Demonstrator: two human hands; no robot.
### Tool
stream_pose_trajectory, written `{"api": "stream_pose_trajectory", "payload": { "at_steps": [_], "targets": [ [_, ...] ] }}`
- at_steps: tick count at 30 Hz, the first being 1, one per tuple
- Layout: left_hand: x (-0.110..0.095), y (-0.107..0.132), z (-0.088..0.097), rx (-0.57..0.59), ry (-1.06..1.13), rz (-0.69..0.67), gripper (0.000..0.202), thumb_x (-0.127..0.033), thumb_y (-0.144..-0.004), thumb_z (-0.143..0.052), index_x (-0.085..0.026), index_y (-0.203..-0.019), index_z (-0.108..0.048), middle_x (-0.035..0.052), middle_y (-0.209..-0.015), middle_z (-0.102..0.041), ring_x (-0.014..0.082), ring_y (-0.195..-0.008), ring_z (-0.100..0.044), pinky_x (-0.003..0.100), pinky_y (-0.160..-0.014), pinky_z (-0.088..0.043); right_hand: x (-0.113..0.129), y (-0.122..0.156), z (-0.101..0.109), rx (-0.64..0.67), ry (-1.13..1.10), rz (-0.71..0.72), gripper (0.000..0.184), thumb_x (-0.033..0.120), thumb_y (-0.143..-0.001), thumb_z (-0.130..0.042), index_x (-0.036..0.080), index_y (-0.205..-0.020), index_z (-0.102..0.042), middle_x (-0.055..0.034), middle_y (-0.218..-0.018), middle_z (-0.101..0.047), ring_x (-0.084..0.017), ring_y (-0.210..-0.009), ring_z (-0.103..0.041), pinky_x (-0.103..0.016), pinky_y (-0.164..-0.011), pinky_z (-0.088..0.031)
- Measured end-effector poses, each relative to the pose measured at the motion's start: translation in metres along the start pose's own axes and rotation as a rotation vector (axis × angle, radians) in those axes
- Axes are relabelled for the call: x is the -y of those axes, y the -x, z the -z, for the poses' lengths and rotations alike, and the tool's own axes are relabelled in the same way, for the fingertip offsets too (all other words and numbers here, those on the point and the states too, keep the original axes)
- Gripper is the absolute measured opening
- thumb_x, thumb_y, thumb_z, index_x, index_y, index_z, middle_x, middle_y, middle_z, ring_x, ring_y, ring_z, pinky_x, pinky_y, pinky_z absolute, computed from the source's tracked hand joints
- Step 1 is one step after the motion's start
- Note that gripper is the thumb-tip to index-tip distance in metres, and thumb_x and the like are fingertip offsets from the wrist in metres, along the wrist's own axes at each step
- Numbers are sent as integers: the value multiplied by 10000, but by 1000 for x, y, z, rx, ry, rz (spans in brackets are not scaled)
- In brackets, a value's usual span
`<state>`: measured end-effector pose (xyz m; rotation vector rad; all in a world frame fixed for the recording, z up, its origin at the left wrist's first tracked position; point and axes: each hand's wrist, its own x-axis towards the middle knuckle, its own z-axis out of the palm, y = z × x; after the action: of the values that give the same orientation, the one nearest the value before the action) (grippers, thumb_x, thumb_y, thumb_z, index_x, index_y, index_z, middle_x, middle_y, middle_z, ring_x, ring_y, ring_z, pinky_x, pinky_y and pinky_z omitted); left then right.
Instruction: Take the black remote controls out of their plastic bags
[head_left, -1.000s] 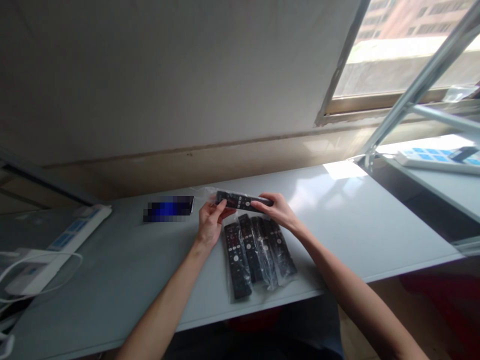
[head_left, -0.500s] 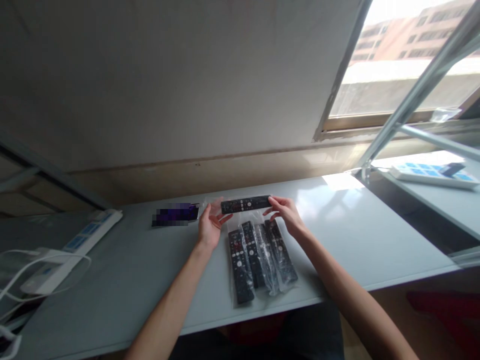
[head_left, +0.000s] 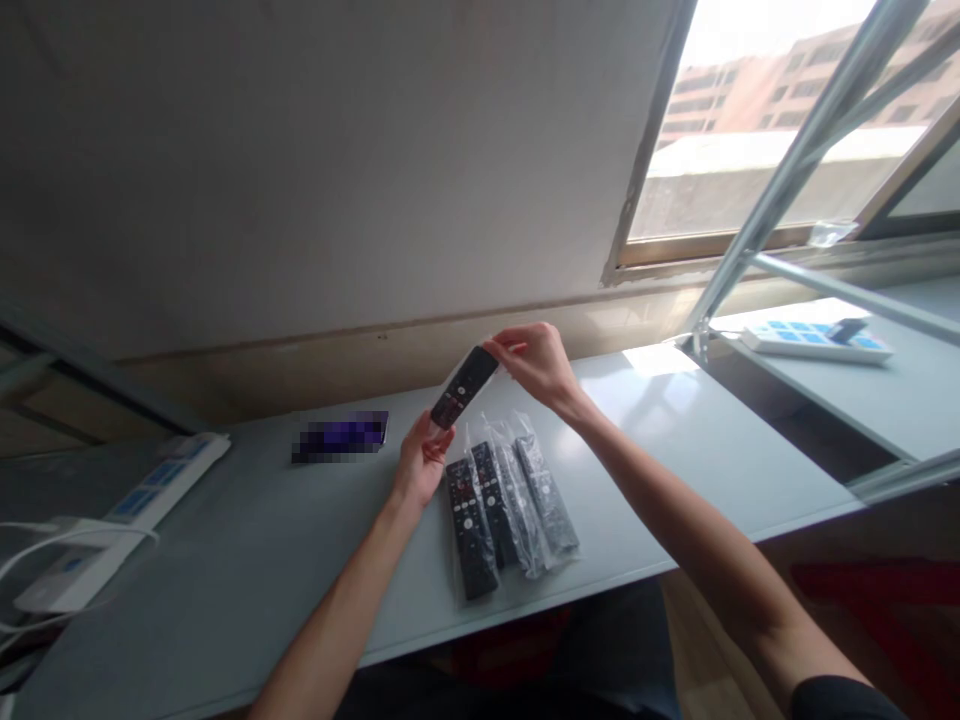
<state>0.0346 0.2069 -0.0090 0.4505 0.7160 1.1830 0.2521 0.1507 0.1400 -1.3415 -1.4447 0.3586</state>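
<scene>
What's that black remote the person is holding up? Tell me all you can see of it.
The remote is a slim black bar, seemingly plastic, with small pale and red buttons on its face. It is held tilted above the table, the left hand at its lower end, the right hand pinching its upper end, where clear wrapping seems to show.

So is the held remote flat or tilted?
Tilted: the remote slants upward, left hand at its lower end, right hand at the top.

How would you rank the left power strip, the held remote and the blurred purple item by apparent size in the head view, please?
Largest: left power strip.
Then blurred purple item and held remote, too alike to rank.
</scene>
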Motion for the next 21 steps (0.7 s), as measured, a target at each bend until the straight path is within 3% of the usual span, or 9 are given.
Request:
{"api": "stream_pose_trajectory", "payload": {
  "at_steps": [5,11,15,18,21],
  "targets": [
    [-4,6,-2,82,28,-32,250,-209,-818,-924,-168,-1014,-775,45,-1000,-841,170,-892,-823,209,-748,-675,36,-25,-1,-1,54,146,204,278,-938,-687,126,-868,-805,-55,-820,-768,-158,-738,-677,-301,-741,-492],
    [-3,14,-7,211,-58,2,293,-254,-790,-955,-166,-998,-769,68,-1022,-836,200,-880,-831,178,-631,-656,35,-38,10,11,33,169,190,245,-969,-630,145,-831,-712,-31,-822,-708,-128,-718,-620,-278,-718,-481],
    [-9,8,-3,208,-106,-40,328,-218,-731,-987,-169,-968,-766,54,-974,-835,207,-845,-838,128,-540,-603,13,-44,28,-59,-40,109,192,248,-991,-610,182,-812,-610,-19,-787,-671,-103,-618,-612,-246,-602,-482],
    [-15,1,1,150,-83,-117,292,-203,-749,-972,-175,-949,-761,43,-986,-836,201,-874,-842,131,-607,-630,-19,-46,48,-247,-115,52,211,363,-1026,-595,209,-884,-569,-21,-780,-658,-91,-551,-597,-217,-492,-440],
    [-17,-2,1,98,-64,-143,249,-177,-776,-943,-179,-930,-747,38,-1015,-832,190,-933,-838,151,-714,-656,-67,-37,61,-454,-267,-90,274,509,-1045,-543,236,-1037,-518,-5,-778,-644,-94,-502,-595,-197,-413,-401]
  ]
}}
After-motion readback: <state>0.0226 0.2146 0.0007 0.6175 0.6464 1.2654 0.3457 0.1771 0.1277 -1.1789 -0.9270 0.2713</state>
